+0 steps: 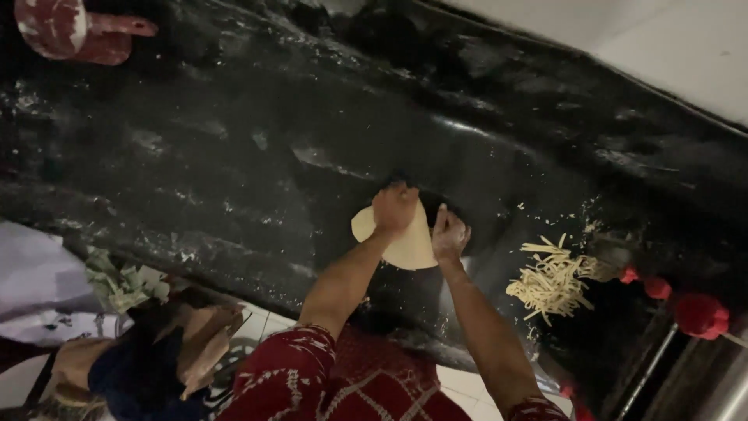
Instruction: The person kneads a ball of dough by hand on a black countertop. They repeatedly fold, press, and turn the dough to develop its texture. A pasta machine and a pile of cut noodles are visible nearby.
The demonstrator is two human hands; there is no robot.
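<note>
Two hands on one dough sheet. Nearest me: red patterned sleeves, both forearms reaching out over the dark worktop [234, 156]. Left hand [394, 207] lies on top of the pale dough round [405, 242], fingers curled down on it, pressing rather than pinching. Right hand [449, 234] sits at the round's right edge, floured; whether its grip is closed on the edge or just resting against it, I can't tell.

My read on progress: the round is already flattened thin, and a heap of cut yellow strips [552, 282] lies well to the right of the right hand, so one batch looks cut. This sheet is uncut, so that's what's left.

Beyond the strips, red round things [699, 313] at the worktop's end. Far off, up and left of the left hand, a red scoop-like vessel [66, 30]. Flour smears all over the worktop.
</note>
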